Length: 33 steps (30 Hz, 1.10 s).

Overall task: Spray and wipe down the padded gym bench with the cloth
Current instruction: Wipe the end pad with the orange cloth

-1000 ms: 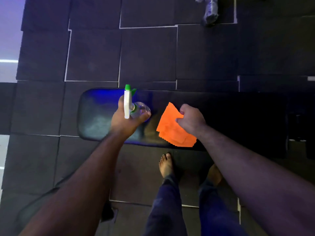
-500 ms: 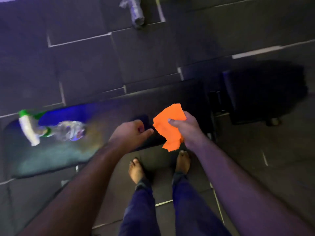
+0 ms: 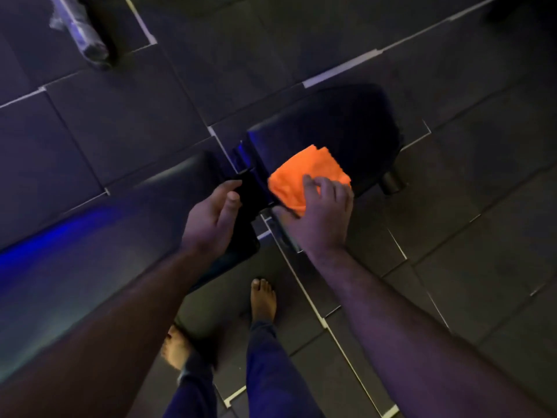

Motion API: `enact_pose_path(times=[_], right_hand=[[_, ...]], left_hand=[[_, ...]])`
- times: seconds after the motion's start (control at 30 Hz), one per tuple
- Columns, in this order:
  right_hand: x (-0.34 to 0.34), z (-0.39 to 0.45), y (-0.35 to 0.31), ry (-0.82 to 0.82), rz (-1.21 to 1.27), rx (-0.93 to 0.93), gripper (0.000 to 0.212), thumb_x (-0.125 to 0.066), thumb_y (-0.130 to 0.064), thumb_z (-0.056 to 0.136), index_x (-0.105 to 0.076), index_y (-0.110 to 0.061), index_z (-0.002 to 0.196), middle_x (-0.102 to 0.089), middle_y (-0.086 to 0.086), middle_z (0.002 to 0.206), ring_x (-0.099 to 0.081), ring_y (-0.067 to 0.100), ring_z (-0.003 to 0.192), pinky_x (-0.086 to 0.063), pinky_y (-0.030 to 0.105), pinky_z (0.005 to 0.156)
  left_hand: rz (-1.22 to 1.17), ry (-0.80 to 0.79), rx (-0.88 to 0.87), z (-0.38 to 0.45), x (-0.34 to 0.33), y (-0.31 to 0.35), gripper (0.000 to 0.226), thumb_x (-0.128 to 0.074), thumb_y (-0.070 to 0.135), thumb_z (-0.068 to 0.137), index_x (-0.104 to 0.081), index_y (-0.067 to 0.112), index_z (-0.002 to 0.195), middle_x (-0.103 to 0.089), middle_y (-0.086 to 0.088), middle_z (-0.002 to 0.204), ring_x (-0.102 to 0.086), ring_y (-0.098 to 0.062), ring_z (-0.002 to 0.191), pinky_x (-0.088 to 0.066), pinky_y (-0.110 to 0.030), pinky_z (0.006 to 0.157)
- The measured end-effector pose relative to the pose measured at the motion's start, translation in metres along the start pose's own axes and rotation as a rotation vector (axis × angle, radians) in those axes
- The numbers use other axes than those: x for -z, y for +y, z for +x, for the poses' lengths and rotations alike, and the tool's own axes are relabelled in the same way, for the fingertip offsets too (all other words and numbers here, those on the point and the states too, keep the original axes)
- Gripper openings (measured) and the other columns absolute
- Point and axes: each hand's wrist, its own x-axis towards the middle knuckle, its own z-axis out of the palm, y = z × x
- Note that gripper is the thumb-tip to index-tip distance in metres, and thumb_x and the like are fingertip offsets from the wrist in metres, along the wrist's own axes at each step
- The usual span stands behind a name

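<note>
The long black padded gym bench [image 3: 99, 236] runs from the lower left up toward its short black seat pad [image 3: 346, 128] at the upper right. The right hand [image 3: 319, 215], clearly the nearer one, presses the crumpled orange cloth [image 3: 304, 176] onto that pad's near left corner, fingers closed over it. The left hand [image 3: 211, 218] hovers half-open and empty above the gap between pads. I judge the wipe runs away along the pad.
</note>
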Motion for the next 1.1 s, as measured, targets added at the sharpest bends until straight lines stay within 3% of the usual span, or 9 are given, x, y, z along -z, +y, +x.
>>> enact_pose_path(times=[0.1,0.17,0.23,0.33,0.4,0.53,0.73,0.97,1.1], right_hand=[[-0.034,0.001,0.009,-0.034,-0.063,0.099,0.091,-0.058,-0.069,0.091,-0.041,-0.015,0.162,-0.034,0.017,0.170,-0.026,0.040,0.159,-0.012,0.060,0.131],[-0.052,0.009,0.011,-0.085,-0.142,0.120,0.089,-0.046,-0.064,0.101,-0.019,-0.016,0.170,-0.012,0.014,0.179,-0.007,0.037,0.165,-0.010,0.059,0.131],[-0.064,0.015,0.012,-0.097,-0.189,0.121,0.085,-0.036,-0.065,0.106,-0.009,-0.017,0.171,-0.004,0.012,0.180,-0.002,0.034,0.166,-0.009,0.059,0.132],[-0.066,0.012,0.026,-0.052,-0.152,0.107,0.080,-0.032,-0.065,0.108,-0.010,-0.021,0.172,-0.006,0.007,0.180,-0.003,0.030,0.166,-0.008,0.056,0.133],[-0.058,0.005,0.042,-0.024,-0.125,-0.026,0.078,-0.034,-0.063,0.107,-0.013,-0.023,0.171,-0.009,0.006,0.180,-0.006,0.029,0.166,-0.010,0.057,0.132],[-0.045,0.004,0.052,-0.048,-0.116,-0.183,0.080,-0.039,-0.061,0.107,-0.015,-0.020,0.171,-0.008,0.009,0.180,-0.004,0.032,0.166,-0.010,0.060,0.131],[-0.048,0.070,0.034,0.047,-0.112,-0.326,0.076,-0.040,-0.059,0.107,-0.021,-0.023,0.170,-0.013,0.013,0.179,-0.009,0.036,0.165,-0.010,0.060,0.131],[-0.050,-0.008,0.032,-0.042,-0.065,-0.281,0.075,-0.034,-0.058,0.109,-0.014,-0.022,0.171,-0.004,0.011,0.180,0.000,0.034,0.166,-0.009,0.059,0.132],[-0.036,0.064,0.066,0.032,-0.110,-0.315,0.075,-0.035,-0.058,0.107,-0.019,-0.022,0.170,-0.011,0.012,0.179,-0.008,0.037,0.165,-0.012,0.060,0.130]], left_hand=[[0.116,0.100,-0.079,0.011,-0.012,-0.002,0.067,-0.025,0.075,0.109,-0.061,0.032,0.145,-0.077,0.000,0.122,-0.073,-0.024,0.113,-0.057,-0.046,0.099],[0.243,0.126,-0.195,0.021,-0.020,0.003,0.069,-0.024,0.066,0.112,-0.065,0.020,0.142,-0.075,-0.007,0.129,-0.067,-0.028,0.118,-0.050,-0.042,0.101],[0.350,0.106,-0.327,0.036,-0.030,0.013,0.071,-0.025,0.059,0.114,-0.066,0.007,0.141,-0.072,-0.014,0.132,-0.061,-0.033,0.120,-0.043,-0.041,0.103],[0.485,0.034,-0.446,0.063,-0.044,0.026,0.062,-0.036,0.050,0.114,-0.062,0.004,0.148,-0.063,-0.017,0.150,-0.056,-0.038,0.138,-0.040,-0.049,0.117],[0.558,-0.053,-0.446,0.074,-0.050,0.029,0.062,-0.040,0.047,0.111,-0.055,0.008,0.157,-0.049,-0.017,0.166,-0.045,-0.040,0.152,-0.033,-0.055,0.125],[0.685,-0.202,-0.438,0.074,-0.058,0.019,0.073,-0.033,0.058,0.108,-0.039,0.018,0.168,-0.026,-0.009,0.179,-0.023,-0.032,0.166,-0.020,-0.061,0.132],[0.735,-0.180,-0.504,0.080,-0.059,0.006,0.072,-0.035,0.058,0.109,-0.039,0.018,0.169,-0.026,-0.012,0.179,-0.025,-0.034,0.165,-0.020,-0.061,0.132],[0.718,-0.141,-0.565,0.082,-0.062,0.000,0.073,-0.036,0.058,0.109,-0.039,0.015,0.168,-0.028,-0.015,0.178,-0.027,-0.036,0.164,-0.018,-0.057,0.133],[0.721,-0.139,-0.570,0.082,-0.062,-0.004,0.080,-0.027,0.069,0.110,-0.036,0.016,0.169,-0.025,-0.015,0.178,-0.025,-0.035,0.165,-0.017,-0.054,0.134]])
